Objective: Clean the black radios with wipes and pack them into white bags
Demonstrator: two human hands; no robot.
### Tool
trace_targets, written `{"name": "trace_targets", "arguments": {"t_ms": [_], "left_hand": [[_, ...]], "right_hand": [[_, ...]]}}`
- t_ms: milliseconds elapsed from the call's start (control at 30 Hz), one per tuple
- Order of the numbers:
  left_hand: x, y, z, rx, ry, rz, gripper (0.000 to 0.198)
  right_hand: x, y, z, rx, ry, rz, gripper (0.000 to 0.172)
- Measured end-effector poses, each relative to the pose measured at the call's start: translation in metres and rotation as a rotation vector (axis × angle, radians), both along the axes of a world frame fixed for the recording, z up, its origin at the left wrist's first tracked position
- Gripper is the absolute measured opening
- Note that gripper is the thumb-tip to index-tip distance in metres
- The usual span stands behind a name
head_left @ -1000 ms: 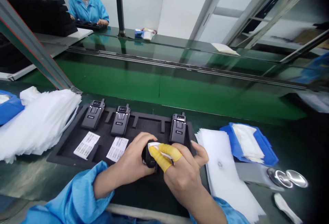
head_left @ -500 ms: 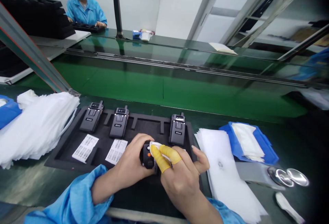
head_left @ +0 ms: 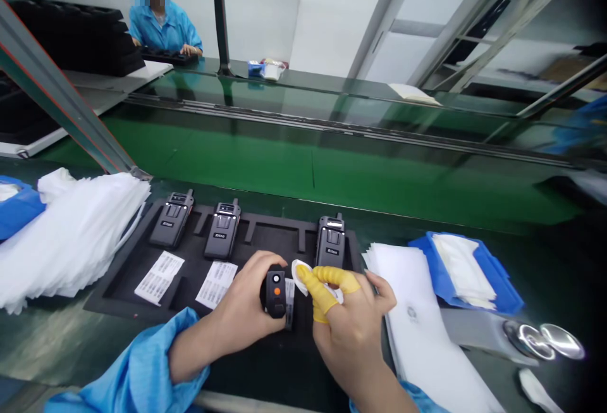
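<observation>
My left hand [head_left: 244, 302] is wrapped round a black walkie-talkie [head_left: 275, 293], held end-on so a white and an orange button face me. Just right of it, my right hand [head_left: 348, 312], with yellow finger cots on some fingers, pinches a white cloth pad [head_left: 300, 276]. The pad is apart from the device. Below and behind them lies a black foam tray [head_left: 118, 267] with three more walkie-talkies: one at the left [head_left: 171, 220], one beside it [head_left: 222, 229] and one at the right [head_left: 331, 242]. Printed label sheets [head_left: 160, 277] rest in the tray.
White plastic sleeves are piled at left [head_left: 71, 236] and stacked at right [head_left: 417, 318]. A blue bin [head_left: 507, 286] holds white cloths. Near it sit a metal dispenser with a raised lid [head_left: 528, 339] and a white crumpled piece [head_left: 538, 391]. A co-worker [head_left: 165, 24] sits across the green belt.
My right hand has drawn the white pad away from the walkie-talkie, moving right. My left hand still holds the device, its button end now uncovered. The whole view has shifted slightly.
</observation>
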State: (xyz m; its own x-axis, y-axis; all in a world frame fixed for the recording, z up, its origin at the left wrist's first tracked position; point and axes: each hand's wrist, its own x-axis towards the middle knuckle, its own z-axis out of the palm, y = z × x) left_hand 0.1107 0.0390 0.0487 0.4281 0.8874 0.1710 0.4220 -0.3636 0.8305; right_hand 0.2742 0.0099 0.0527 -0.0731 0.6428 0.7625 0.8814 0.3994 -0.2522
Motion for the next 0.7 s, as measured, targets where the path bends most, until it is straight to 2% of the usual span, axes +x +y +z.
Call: {"name": "trace_targets", "arguments": {"t_ms": [233,467,567,700], "left_hand": [[-0.001,0.000,-0.001,0.014,-0.044,-0.034,0.052],[0.000,-0.001,0.001,-0.033,-0.023,-0.032,0.059],[0.000,-0.003,0.002,-0.037,-0.022,-0.046,0.059],[0.001,-0.004,0.003,-0.033,-0.007,-0.052,0.058]], "right_hand": [[-0.017,0.005,0.001,-0.001,0.013,0.141,0.038],[-0.007,0.000,-0.002,-0.049,0.045,0.251,0.039],[-0.004,-0.003,-0.004,-0.051,0.043,0.245,0.038],[-0.004,-0.009,-0.009,0.018,0.010,0.167,0.038]]}}
